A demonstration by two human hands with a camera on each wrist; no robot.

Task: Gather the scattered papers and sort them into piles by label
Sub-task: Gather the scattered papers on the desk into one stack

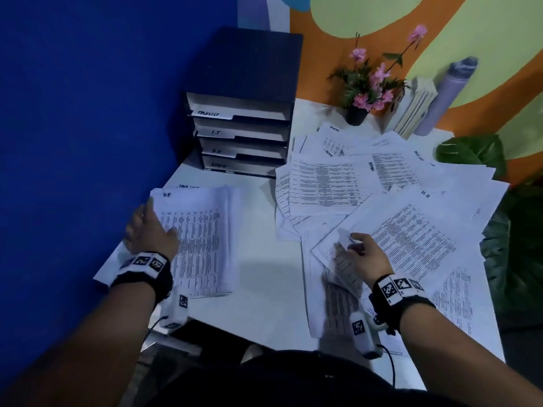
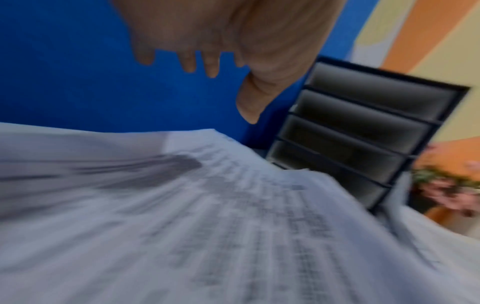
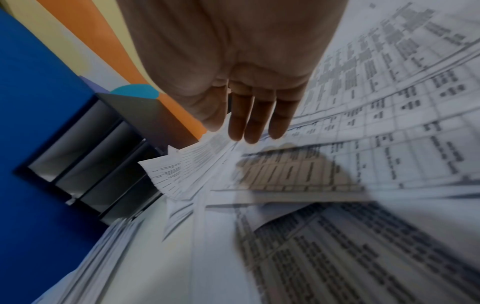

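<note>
A neat pile of printed sheets (image 1: 199, 239) headed "HR" lies at the left of the white table (image 1: 258, 277); it fills the left wrist view (image 2: 233, 226), blurred. My left hand (image 1: 150, 227) hovers at the pile's left edge, fingers (image 2: 189, 61) spread and holding nothing. Scattered papers (image 1: 382, 177) fan across the right half of the table, with a large "HR" sheet (image 1: 411, 239) on top. My right hand (image 1: 358, 248) pinches the near-left corner of a sheet (image 1: 342, 268), which is raised and blurred, with the fingers (image 3: 259, 119) held straight over it.
A dark four-tier tray rack (image 1: 241, 136) labelled TASKLIST, IT, HR and ADMIN stands at the back against the blue wall (image 1: 88, 113). Behind the scattered papers are a flower pot (image 1: 357, 114), upright books (image 1: 411, 110) and a grey roll (image 1: 446, 95). A big green leaf (image 1: 473, 151) overhangs the right edge.
</note>
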